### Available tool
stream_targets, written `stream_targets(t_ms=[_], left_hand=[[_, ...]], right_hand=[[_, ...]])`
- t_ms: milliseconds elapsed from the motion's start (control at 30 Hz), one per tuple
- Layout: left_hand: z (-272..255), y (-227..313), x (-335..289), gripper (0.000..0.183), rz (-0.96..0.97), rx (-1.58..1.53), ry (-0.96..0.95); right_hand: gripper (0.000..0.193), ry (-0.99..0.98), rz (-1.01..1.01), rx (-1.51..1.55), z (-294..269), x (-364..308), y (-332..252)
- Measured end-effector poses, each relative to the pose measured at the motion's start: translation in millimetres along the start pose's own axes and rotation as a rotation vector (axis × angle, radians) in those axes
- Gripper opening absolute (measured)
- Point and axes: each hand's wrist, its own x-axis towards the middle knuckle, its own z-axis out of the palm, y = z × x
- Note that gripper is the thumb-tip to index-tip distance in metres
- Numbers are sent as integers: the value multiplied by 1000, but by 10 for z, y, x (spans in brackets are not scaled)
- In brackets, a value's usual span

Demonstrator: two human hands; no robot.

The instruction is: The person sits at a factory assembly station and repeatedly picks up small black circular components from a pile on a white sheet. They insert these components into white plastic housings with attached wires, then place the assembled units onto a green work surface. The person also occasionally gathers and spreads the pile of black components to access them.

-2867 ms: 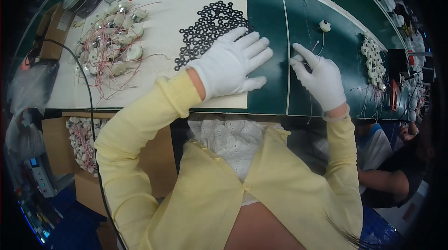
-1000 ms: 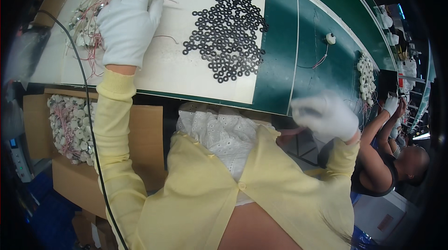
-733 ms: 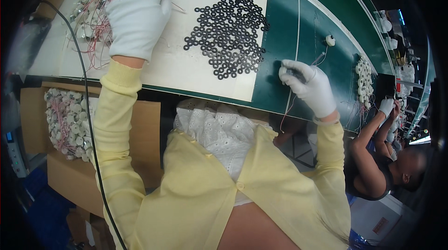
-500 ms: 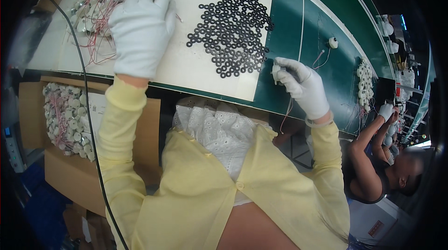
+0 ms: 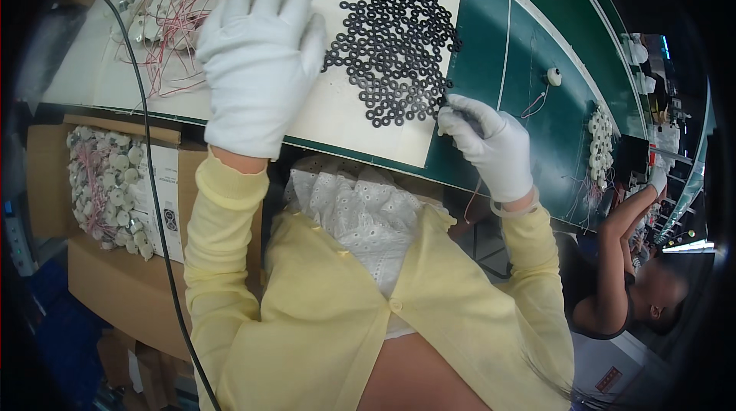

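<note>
Pinching narrowly, the grip of the right hand [image 5: 494,146] seems closed around a small pale part [image 5: 443,121], mostly hidden, beside the near right edge of the dark rings [image 5: 399,50]. A thin reddish wire [image 5: 473,198], perhaps its lead, hangs past the near edge of the worktop [image 5: 553,146]; snagging there could tug the part free. The left hand [image 5: 257,66] is palm down, fingers extended, thumb just beside the rings; a sideways brush could scatter them. Anything under its palm cannot be told. Counted: two gloved hands, one part apparently gripped, one lone white part [image 5: 554,77] far right, one carton [image 5: 115,281] near left. The rings, the wired motors [image 5: 172,16] far left and the white cluster [image 5: 600,146] right overlap too much to count.
</note>
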Motion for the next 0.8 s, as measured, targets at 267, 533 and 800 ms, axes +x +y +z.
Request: stream_targets(t_ms=[267, 533, 800], left_hand=[[44, 7, 106, 30, -11, -28, -18], [279, -230, 339, 38, 67, 127, -41], [584, -345, 302, 27, 63, 260, -145]], right_hand=[[25, -89, -231, -403, -211, 73, -193], [26, -153, -229, -544, -225, -25, -297], [33, -110, -231, -753, -97, -124, -329]])
